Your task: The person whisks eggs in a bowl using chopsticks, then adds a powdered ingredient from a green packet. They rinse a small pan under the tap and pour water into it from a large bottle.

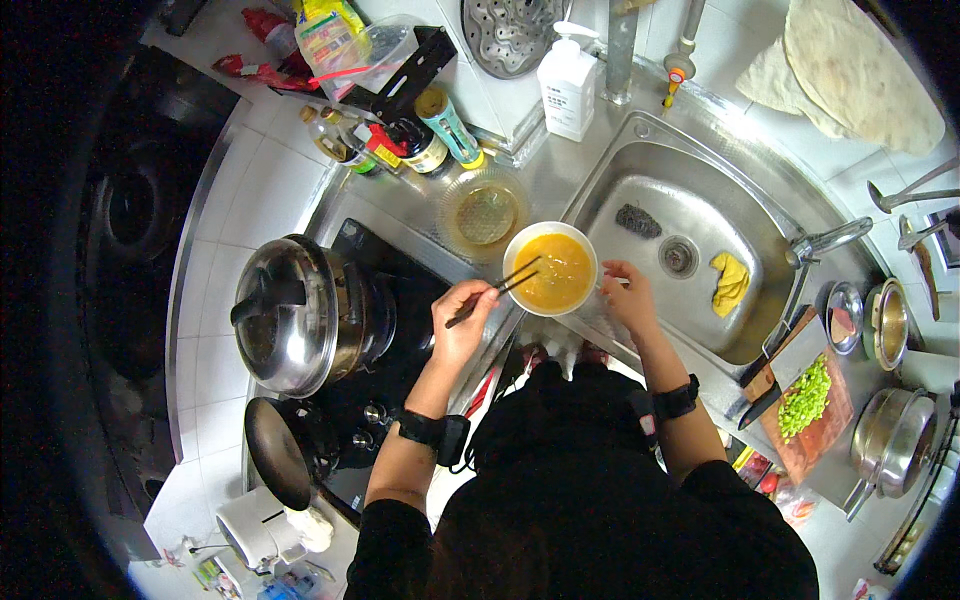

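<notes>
A white bowl of beaten egg stands at the counter's edge, between the stove and the sink. My left hand is closed around a pair of dark chopsticks, whose tips reach into the egg. Just right of the bowl is my right hand, fingers curled near its rim; whether a fingertip touches the bowl is not clear, and nothing shows in its grasp. Behind the bowl sits a ribbed glass dish.
At left, a lidded steel pot and a frying pan stand on the stove. The sink holds a scrubber and a yellow cloth. A knife lies beside a cutting board bearing chopped green vegetable. Bottles line the back.
</notes>
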A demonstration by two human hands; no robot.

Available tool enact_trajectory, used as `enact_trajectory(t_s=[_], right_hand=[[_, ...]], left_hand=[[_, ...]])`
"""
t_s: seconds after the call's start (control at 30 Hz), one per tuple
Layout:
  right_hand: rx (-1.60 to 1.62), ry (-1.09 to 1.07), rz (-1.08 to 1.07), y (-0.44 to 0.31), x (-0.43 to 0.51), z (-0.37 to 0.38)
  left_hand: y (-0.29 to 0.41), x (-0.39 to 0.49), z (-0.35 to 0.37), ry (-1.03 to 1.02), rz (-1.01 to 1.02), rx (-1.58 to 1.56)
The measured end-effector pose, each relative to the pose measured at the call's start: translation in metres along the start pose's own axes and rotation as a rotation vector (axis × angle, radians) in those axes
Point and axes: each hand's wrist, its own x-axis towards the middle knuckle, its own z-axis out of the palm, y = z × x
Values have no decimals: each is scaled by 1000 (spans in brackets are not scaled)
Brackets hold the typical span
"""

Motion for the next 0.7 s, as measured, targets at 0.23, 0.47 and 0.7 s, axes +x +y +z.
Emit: enact_trajectory(t_s=[0.23,0.47,0.7], right_hand=[[354,-75,299,-11,15,-13],[365,-205,449,-18,11,-11],[442,-316,519,-18,10,-2]], left_hand=[[-21,-2,-11,154,-307,-287],[-34,-5,1,114,-414,-351],[-39,2,3,159,-546,-538]])
